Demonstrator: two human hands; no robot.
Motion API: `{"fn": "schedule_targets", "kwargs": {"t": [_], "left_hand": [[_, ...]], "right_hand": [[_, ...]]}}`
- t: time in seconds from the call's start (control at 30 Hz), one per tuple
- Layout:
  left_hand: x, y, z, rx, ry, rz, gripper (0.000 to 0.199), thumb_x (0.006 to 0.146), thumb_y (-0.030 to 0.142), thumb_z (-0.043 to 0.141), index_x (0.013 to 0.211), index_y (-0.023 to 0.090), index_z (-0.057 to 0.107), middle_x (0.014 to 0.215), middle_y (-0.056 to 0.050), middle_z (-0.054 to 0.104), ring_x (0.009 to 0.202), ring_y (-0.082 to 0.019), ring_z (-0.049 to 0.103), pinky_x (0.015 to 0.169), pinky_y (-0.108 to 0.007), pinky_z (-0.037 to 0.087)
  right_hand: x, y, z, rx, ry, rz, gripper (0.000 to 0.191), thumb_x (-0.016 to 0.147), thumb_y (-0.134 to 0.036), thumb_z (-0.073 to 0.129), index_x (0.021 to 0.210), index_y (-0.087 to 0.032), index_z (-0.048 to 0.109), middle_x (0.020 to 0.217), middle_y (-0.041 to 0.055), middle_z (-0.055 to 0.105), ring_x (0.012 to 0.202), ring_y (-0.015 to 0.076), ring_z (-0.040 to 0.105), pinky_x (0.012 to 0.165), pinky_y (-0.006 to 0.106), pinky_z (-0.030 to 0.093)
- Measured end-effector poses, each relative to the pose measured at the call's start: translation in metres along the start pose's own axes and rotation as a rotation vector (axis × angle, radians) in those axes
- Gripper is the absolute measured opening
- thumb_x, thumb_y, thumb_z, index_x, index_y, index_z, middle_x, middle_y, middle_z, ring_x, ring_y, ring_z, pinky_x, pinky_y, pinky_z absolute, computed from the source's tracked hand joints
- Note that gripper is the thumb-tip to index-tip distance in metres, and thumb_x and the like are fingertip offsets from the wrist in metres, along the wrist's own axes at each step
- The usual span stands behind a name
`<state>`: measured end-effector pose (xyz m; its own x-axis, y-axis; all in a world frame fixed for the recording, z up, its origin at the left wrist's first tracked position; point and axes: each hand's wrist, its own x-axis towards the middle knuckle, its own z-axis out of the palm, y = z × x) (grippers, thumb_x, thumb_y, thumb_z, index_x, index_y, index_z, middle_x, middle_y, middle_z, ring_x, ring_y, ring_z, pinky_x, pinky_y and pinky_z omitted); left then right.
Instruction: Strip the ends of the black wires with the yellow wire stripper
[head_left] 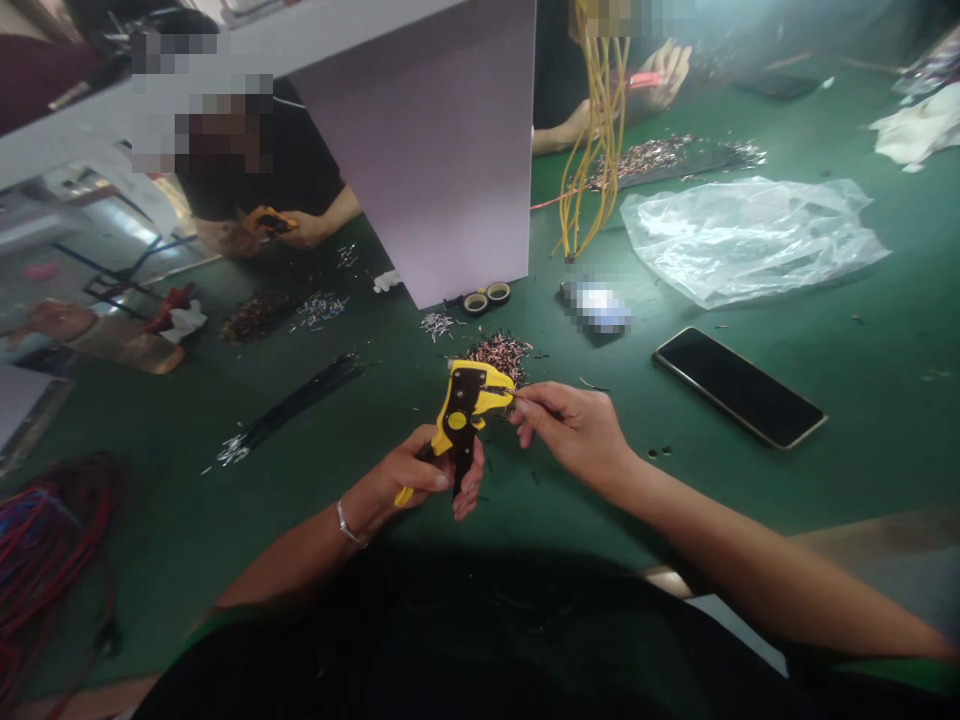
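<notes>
My left hand (431,470) is wrapped round the handles of a yellow and black wire stripper (459,405), its jaws pointing right. At those jaws, my right hand (574,425) pinches a thin wire (517,396); most of the wire is hidden by the fingers. Just behind the tool lies a pile of short copper and black wire scraps (501,352). A bundle of black wires (300,400) with pale ends rests to the left on the green table (360,330).
A dark phone (739,385) lies on the right, below a clear plastic bag (750,240). Behind the tool are tape rolls (486,298) and a white panel (450,150). Two co-workers sit opposite, one holding a yellow tool (271,220). Red cables (60,540) are coiled at left.
</notes>
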<state>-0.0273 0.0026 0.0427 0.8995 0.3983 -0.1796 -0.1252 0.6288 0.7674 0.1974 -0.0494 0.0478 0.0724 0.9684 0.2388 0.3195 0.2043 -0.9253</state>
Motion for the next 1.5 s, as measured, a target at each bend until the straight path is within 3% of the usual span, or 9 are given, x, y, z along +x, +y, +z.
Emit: {"fn": "schedule_targets", "kwargs": {"t": [0.4, 0.6, 0.9, 1.13, 1.5], "left_hand": [[-0.001, 0.0, 0.007, 0.084, 0.032, 0.04, 0.023, 0.074, 0.022, 0.074, 0.091, 0.009, 0.066, 0.066, -0.004, 0.062, 0.05, -0.014, 0.058, 0.049, -0.029, 0.052], [-0.004, -0.001, 0.009, 0.081, 0.081, 0.042, 0.02, 0.074, 0.019, 0.072, 0.091, 0.01, 0.066, 0.066, -0.003, 0.062, 0.05, -0.013, 0.056, 0.047, -0.027, 0.052], [-0.005, -0.003, 0.012, 0.02, 0.076, -0.009, 0.019, 0.072, 0.019, 0.071, 0.088, 0.012, 0.064, 0.065, -0.001, 0.059, 0.048, -0.012, 0.054, 0.045, -0.026, 0.05], [-0.007, -0.002, 0.014, -0.069, 0.082, -0.089, 0.025, 0.067, 0.017, 0.072, 0.088, 0.013, 0.062, 0.067, 0.002, 0.053, 0.048, -0.008, 0.047, 0.045, -0.023, 0.044], [-0.007, -0.002, 0.017, 0.014, 0.112, -0.042, 0.021, 0.07, 0.02, 0.073, 0.086, 0.013, 0.062, 0.061, 0.001, 0.054, 0.046, -0.01, 0.049, 0.042, -0.024, 0.046]], "right_hand": [[0.002, -0.001, -0.001, 0.026, 0.017, 0.037, 0.019, 0.089, -0.023, 0.055, 0.083, -0.02, 0.073, 0.07, -0.0002, 0.074, 0.052, 0.0107, 0.068, 0.06, 0.026, 0.056], [0.003, -0.001, -0.001, 0.067, 0.025, 0.103, 0.02, 0.088, -0.026, 0.055, 0.089, -0.02, 0.074, 0.074, 0.0007, 0.076, 0.051, 0.0108, 0.068, 0.059, 0.027, 0.056], [0.004, -0.005, -0.002, 0.188, 0.044, 0.206, 0.016, 0.085, -0.028, 0.06, 0.082, -0.019, 0.073, 0.073, 0.0024, 0.075, 0.05, 0.011, 0.066, 0.055, 0.027, 0.056], [0.004, -0.004, -0.001, 0.209, 0.04, 0.224, 0.016, 0.085, -0.029, 0.063, 0.079, -0.018, 0.072, 0.072, 0.0028, 0.074, 0.052, 0.0111, 0.065, 0.055, 0.028, 0.054], [0.003, -0.008, -0.002, 0.235, 0.064, 0.195, 0.017, 0.086, -0.029, 0.064, 0.074, -0.018, 0.071, 0.068, 0.002, 0.073, 0.052, 0.0116, 0.065, 0.057, 0.028, 0.056]]}}
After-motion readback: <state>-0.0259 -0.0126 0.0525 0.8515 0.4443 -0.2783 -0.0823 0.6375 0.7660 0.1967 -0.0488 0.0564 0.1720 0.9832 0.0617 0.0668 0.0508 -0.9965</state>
